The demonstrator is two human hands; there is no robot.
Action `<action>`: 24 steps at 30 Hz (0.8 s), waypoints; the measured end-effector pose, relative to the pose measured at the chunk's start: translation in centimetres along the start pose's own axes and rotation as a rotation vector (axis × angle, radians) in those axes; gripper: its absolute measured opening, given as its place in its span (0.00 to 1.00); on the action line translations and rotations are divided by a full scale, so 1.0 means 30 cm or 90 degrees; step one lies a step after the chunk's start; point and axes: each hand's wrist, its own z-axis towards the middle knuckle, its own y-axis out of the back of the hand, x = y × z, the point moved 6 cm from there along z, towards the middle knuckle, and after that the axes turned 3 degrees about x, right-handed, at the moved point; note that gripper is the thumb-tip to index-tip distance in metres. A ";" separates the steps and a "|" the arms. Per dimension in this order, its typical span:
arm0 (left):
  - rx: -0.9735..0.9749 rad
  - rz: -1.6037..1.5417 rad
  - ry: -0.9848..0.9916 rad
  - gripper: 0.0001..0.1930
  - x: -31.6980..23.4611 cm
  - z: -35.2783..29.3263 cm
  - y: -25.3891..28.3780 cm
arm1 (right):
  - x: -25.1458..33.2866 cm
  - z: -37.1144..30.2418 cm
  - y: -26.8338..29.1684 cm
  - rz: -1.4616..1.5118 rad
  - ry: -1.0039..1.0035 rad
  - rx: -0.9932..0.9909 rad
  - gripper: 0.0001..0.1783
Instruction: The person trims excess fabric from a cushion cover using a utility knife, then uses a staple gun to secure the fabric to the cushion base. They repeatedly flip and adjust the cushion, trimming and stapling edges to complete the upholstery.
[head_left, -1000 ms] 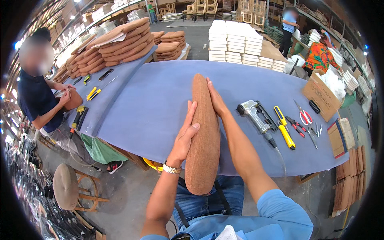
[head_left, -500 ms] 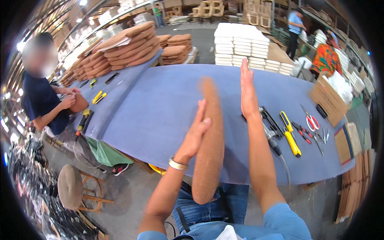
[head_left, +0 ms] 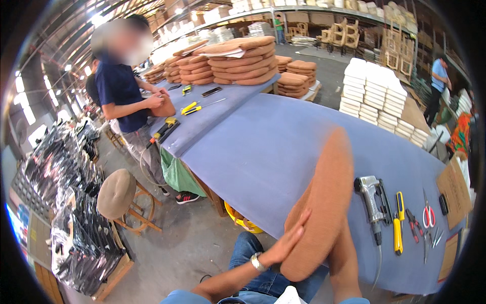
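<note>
A brown fabric seat cushion (head_left: 324,202) stands tilted on edge above my lap and the near edge of the blue table (head_left: 243,152). Its upper end is blurred by motion. My left hand (head_left: 287,244), wearing a metal watch at the wrist, holds the cushion low on its left side, fingers laid along the fabric. My right forearm (head_left: 345,258) rises behind the cushion, which hides my right hand and its fingers.
Right of the cushion lie a pneumatic stapler (head_left: 372,200) with hose, a yellow cutter (head_left: 398,230), pliers (head_left: 414,225) and red-handled scissors (head_left: 428,215). A co-worker (head_left: 121,86) stands at the left table near stacked brown cushions (head_left: 240,63). A round stool (head_left: 117,195) stands left.
The view has swung left. The cushion has turned to show its broad face and tilted right. My right hand, raised apart from it before, is now behind it.
</note>
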 end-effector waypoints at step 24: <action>-0.075 0.963 -0.285 0.54 -0.455 -0.061 0.420 | 0.072 0.315 0.199 -0.076 -0.149 0.117 0.37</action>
